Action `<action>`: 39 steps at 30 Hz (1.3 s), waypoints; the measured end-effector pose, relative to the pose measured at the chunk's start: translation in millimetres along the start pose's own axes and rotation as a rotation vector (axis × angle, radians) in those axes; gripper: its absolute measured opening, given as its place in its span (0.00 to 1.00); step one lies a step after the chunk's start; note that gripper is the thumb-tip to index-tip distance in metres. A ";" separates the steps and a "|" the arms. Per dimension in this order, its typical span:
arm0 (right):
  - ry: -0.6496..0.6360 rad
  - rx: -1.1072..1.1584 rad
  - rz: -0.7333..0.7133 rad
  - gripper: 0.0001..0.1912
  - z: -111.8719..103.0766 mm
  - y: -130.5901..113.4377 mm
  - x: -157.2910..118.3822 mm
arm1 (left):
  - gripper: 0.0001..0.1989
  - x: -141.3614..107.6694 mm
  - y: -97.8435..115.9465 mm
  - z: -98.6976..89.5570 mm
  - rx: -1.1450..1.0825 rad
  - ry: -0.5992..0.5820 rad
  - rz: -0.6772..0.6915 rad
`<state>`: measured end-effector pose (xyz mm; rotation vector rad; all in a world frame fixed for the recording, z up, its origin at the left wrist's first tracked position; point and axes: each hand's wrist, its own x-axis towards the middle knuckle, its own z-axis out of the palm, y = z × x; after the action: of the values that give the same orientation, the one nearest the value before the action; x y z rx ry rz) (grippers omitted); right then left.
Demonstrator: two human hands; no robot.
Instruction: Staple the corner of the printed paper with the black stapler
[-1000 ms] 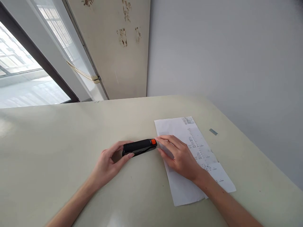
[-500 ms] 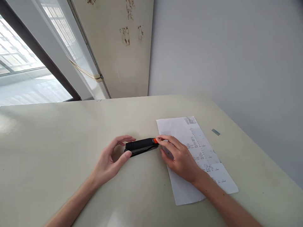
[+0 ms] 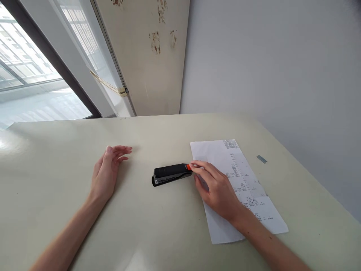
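Note:
A black stapler (image 3: 172,172) with an orange tip lies on the pale table, its front end toward the left. My right hand (image 3: 217,190) has its fingers closed about the orange end, fingertips on top and thumb low at the near side. Under that hand and wrist lies a printed sheet of paper (image 3: 222,233), with rows of small dark text. Away to the left of the stapler, my left hand (image 3: 106,171) rests on its edge over the table, holding nothing, its fingers loosely stretched to the right.
A small grey-green strip (image 3: 261,159) lies right of the paper on the table (image 3: 135,222). Behind stand a cream panel (image 3: 158,82) with brown worn patches and a grey wall (image 3: 267,64). A window (image 3: 28,67) is at the far left.
My left hand has let go of the stapler's front end and moved left, away from it. My right hand stays at the orange end. The view has shifted slightly.

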<state>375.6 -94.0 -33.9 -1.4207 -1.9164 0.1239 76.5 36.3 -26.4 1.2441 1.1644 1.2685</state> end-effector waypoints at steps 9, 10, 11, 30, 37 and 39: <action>0.001 -0.013 0.010 0.18 0.7 -0.5 -1.3 | 0.24 10.9 1.8 -17.7 -0.020 -0.164 -0.030; 0.004 -0.016 0.006 0.19 0.7 -0.8 -1.5 | 0.24 12.4 2.7 -19.6 -0.036 -0.151 -0.037; 0.007 -0.018 0.003 0.19 0.7 -1.1 -1.7 | 0.23 13.5 3.6 -21.0 -0.058 -0.135 -0.044; 0.020 -0.092 0.008 0.20 2.2 -5.4 -3.3 | 0.21 11.7 6.9 -20.3 -0.140 -0.100 -0.077; 0.008 -0.108 0.014 0.20 2.8 -7.1 -3.8 | 0.23 14.5 6.4 -23.3 -0.233 -0.083 -0.117; 0.008 -0.111 0.016 0.20 2.1 -7.2 -3.5 | 0.23 15.1 6.4 -24.1 -0.247 -0.056 -0.124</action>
<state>369.0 -99.1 -33.7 -1.5080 -1.9317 0.0196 52.2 50.9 -19.4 1.0040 0.9958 1.2353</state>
